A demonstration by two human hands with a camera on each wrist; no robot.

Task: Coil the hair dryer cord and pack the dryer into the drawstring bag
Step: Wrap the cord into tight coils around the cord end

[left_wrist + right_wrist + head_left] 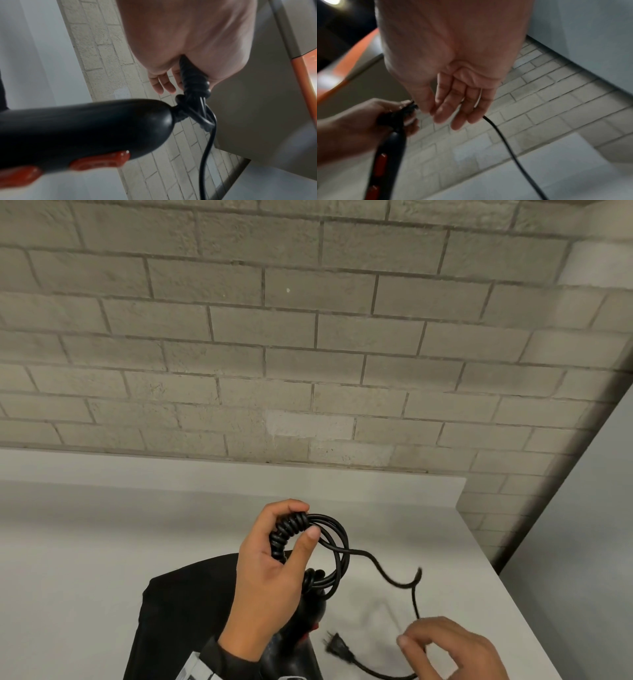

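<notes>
So we've got our left hand (274,556) up over the white table (102,542), fingers and thumb curled round a bundle of the thin black power cord (337,546), a few round loops plus a tight spiral section sitting in the palm. The black plastic hair dryer with red switches (82,129) hangs just below that hand, handle end up where the cord comes out; in the head view most of it is hidden behind our wrist. Under and to the left of it lies the black fabric drawstring bag (178,611), flat on the table at the near edge. From the loops a loose length of cord swings out to the right and runs down past our right hand (448,648), which is near and right; its fingers are only loosely bent, the cord running along them with no real grip. The black two-pin plug (337,645) lies on the table between the dryer and the right hand. Pale brick wall (308,337) at the far side.
</notes>
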